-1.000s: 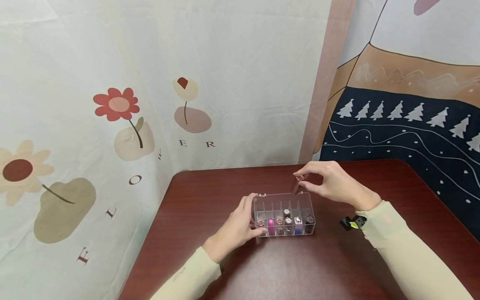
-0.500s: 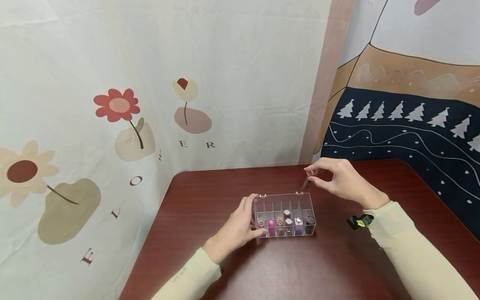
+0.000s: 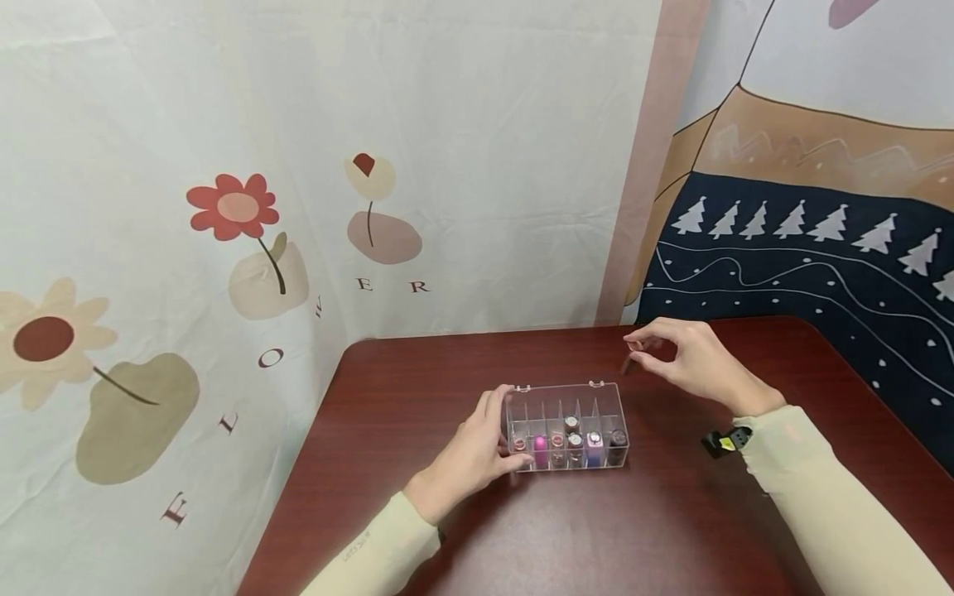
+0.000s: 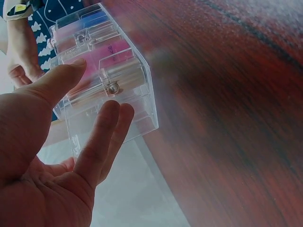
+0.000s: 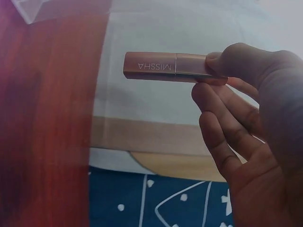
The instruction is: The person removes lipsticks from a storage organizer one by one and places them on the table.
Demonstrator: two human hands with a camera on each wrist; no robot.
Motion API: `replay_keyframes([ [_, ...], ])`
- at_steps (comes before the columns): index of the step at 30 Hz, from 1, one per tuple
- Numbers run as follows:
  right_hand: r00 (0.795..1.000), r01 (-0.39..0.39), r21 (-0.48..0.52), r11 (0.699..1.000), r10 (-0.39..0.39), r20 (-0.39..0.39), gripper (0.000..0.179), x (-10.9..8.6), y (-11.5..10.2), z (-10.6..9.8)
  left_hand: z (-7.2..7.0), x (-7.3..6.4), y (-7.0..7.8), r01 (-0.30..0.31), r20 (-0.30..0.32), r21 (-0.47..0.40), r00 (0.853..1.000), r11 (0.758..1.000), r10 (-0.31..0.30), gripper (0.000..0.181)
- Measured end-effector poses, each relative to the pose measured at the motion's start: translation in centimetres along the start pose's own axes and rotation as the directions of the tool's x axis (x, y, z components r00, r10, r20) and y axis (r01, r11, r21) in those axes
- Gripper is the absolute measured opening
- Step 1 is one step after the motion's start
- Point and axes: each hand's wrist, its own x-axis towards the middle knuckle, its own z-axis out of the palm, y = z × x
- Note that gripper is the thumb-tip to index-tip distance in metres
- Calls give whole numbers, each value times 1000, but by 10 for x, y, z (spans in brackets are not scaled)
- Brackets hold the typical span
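Observation:
My right hand (image 3: 693, 356) pinches one end of a rose-gold lipstick (image 5: 151, 66) between thumb and fingers. The tube, lettered MISSHA, points down over the table, behind and right of the clear divided organizer box (image 3: 562, 396). At the box's left end, my left hand (image 3: 465, 443) holds it, thumb at the front and fingers along the side and back. Several cosmetics stand in the front compartments, among them a pink tube (image 3: 540, 452) and a blue-and-pink one (image 3: 594, 451). One more round-topped tube (image 3: 571, 425) stands in the back row.
The box stands on a dark red-brown table (image 3: 559, 530). Behind the table hangs a pale cloth (image 3: 477, 165) with printed flowers, and to the right a dark blue one (image 3: 760, 265) with white trees.
My right hand has moved right, away from the box's back edge, with the lipstick in its pinch. The left hand and the box have stayed in place.

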Motion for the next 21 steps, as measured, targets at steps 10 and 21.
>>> replay_keyframes([
  [10, 986, -131, -16, 991, 132, 100, 30, -12, 14, 10, -1, 1, 1, -2, 2, -8, 1000, 1000, 2, 103],
  [21, 976, -164, -21, 986, 166, 143, 28, -24, 29, 21, -1, 0, 0, 3, 5, -24, 1000, 1000, -2, 103],
])
